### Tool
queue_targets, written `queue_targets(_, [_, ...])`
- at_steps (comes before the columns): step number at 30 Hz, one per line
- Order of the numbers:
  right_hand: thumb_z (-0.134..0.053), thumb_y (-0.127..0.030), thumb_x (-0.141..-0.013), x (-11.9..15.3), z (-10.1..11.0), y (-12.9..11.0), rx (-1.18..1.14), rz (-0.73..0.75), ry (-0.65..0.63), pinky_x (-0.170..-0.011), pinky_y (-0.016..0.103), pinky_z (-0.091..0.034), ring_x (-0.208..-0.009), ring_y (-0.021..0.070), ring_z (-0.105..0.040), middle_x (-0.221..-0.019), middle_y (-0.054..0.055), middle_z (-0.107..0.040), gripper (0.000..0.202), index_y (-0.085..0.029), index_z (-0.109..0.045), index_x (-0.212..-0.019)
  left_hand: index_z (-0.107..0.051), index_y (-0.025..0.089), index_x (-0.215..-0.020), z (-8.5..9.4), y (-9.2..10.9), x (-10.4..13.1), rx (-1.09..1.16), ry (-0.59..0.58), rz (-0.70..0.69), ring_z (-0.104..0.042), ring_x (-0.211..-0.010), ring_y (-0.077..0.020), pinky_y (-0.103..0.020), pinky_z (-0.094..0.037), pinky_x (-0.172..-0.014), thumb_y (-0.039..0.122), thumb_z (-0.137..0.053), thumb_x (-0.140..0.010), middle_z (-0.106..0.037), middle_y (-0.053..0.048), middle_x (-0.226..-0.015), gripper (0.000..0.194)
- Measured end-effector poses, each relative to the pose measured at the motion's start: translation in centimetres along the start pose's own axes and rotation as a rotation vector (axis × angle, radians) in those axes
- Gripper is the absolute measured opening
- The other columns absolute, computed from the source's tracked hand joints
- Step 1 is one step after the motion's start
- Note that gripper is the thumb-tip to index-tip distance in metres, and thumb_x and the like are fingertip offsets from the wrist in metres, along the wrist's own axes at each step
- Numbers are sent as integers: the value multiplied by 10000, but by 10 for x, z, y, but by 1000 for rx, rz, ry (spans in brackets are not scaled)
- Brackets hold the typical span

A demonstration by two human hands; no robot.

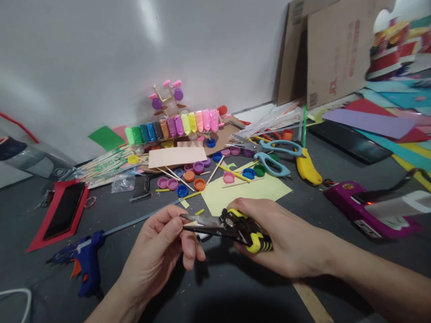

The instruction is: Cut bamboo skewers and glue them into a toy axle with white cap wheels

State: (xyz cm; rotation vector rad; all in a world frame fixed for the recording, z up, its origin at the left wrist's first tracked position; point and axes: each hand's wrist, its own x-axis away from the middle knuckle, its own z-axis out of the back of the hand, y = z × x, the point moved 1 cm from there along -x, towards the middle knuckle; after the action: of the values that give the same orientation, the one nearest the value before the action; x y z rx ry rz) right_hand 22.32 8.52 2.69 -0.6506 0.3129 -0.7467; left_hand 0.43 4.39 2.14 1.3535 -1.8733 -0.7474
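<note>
Shears [232, 227]: being held level at the near middle, pointing their metal blades toward nine o'clock. Being clamped around the handles by the right hand [283, 240], with the blades standing apart. Bringing the left hand [164, 244] in at nine o'clock, close to the blade tips, with thumb and forefinger bent toward each other; not showing clearly whether pinching something small or touching the steel.

Judging by the stout pivot and short blades, probably weighing moderately in the hand, staying stiff, hardly being fragile. Likely offering a sure hold at the ribbed yellow grips, and being poorly suited to holding at the smooth, pointed blades.

Going outward from the shears: lying at one o'clock, pale yellow paper [272, 190]; between eight and nine, a blue glue gun [89, 262]; at three, a purple device [346, 204]. Resting at eleven, an orange cap [200, 184] among others; between one and two, blue-handled scissors [274, 166]; at two, a yellow cutter [308, 168]. Farther off, sitting at eleven, coloured packets [171, 126]; leaning at one, cardboard [336, 54].

Being hidden behind fingers and palm: much of the lower handle. Showing only partly beneath the blades: a small white piece [202, 236], too obscured for naming. Blurring toward the right edge: the purple device's far end.
</note>
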Motion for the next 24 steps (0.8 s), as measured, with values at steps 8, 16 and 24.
queue_targets(8, [-628, -185, -751, 1, 0, 3, 26, 20, 29, -685, 315, -458, -770, 220, -602, -895, 72, -653, 241, -165, -578, -986, -703, 166, -837, 2, -1, 0, -5, -4, 18, -618, -433, -83, -217, -551, -572, 321, -744, -848, -674, 44, -509, 161])
queue_targets(16, [-649, -189, -747, 1, 0, 1, 2, -7, 4, -695, 321, -472, -767, 214, -596, -884, 63, -647, 251, -171, -579, -987, -698, 166, -816, -1, -1, 1, -1, 54, 24, -631, -441, -95, -207, -543, -551, 331, -776, -815, -671, 42, -497, 182])
queue_targets(24, [-651, -165, -732, -1, -1, 3, 26, 2, 7, -693, 311, -467, -757, 213, -597, -869, 55, -646, 257, -174, -579, -979, -703, 157, -826, 2, -1, -1, -3, 14, 24, -617, -419, -85, -213, -559, -555, 328, -757, -835, -670, 39, -496, 180])
